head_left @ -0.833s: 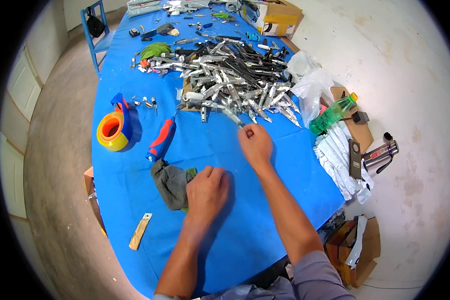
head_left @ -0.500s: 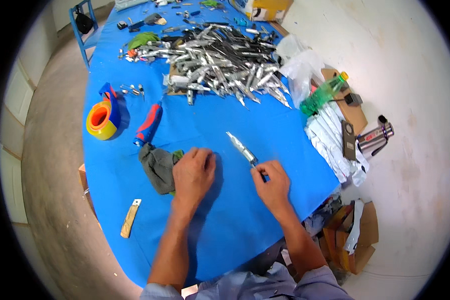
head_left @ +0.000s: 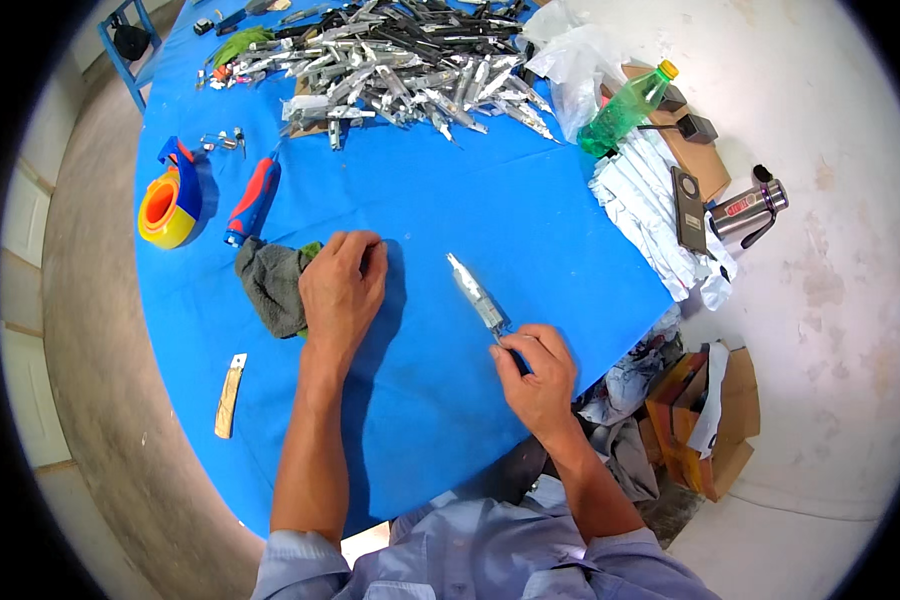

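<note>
My right hand is closed around the dark near end of a slim silver pointed piece. That piece looks wrapped in shiny film, and its tip slants away from me to the left, over the blue table covering. My left hand is closed, fingers curled and pinched together, right beside a crumpled grey cloth with a bit of green at its edge. Whatever its fingertips hold, if anything, does not show. Beyond the cloth lies a red-and-blue handled tool.
A heap of silver and black slim pieces covers the far table. At left are a tape dispenser and a tan-handled blade. A green bottle, white plastic packets and a steel flask line the right side.
The view has shifted, so the table appears higher and farther left. My right hand has drawn the silver piece slightly toward me and to the right; my left hand stays by the cloth.
</note>
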Available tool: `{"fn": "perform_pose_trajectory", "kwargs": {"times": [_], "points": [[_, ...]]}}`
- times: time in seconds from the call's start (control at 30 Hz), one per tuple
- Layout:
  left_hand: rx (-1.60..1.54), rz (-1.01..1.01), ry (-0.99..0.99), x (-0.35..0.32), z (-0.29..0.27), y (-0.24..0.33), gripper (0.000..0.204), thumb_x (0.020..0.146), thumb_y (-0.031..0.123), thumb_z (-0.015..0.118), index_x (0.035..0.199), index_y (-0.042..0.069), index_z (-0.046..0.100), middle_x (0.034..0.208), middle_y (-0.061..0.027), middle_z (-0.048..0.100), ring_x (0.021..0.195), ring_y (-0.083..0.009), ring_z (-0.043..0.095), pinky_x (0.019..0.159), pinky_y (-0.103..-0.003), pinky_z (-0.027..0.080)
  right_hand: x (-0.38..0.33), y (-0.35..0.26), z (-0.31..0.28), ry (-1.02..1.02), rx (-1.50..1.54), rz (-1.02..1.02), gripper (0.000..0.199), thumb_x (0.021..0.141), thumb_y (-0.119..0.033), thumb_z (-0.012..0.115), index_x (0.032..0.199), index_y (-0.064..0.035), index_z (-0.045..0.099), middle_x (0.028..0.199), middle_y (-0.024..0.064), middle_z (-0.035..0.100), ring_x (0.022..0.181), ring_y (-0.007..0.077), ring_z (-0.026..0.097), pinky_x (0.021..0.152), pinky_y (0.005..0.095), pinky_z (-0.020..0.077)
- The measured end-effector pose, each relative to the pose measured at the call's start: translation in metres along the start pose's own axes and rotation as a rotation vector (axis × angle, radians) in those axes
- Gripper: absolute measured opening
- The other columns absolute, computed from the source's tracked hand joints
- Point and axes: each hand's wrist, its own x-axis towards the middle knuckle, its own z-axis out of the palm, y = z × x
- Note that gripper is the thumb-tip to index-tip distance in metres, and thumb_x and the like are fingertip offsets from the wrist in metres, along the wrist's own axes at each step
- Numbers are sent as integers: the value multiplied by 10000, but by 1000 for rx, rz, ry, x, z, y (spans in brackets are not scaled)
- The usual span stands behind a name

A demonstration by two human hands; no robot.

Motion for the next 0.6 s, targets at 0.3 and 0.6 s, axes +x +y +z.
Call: {"fn": "perform_pose_trajectory", "kwargs": {"times": [0.3, 0.6], "points": [[-33, -10, 3, 0, 1, -1, 82, 936, 114, 750, 982, 46, 745, 882, -124, 714, 727, -299, 691, 656, -406, 526, -1, 4, 4, 15, 64, 59, 157, 784, -76, 856, 904, -65, 756, 955, 92, 700, 852, 285, 694, 731, 383, 554], [-23, 15, -3, -1, 1, -5, 87, 940, 121, 749, 989, 49, 746, 879, -130, 709, 730, -316, 685, 653, -417, 520, 2, 1, 0, 14, 135, 162, 104, 861, -92, 807, 919, -34, 743, 954, 107, 699, 834, 248, 700, 737, 348, 558]]}}
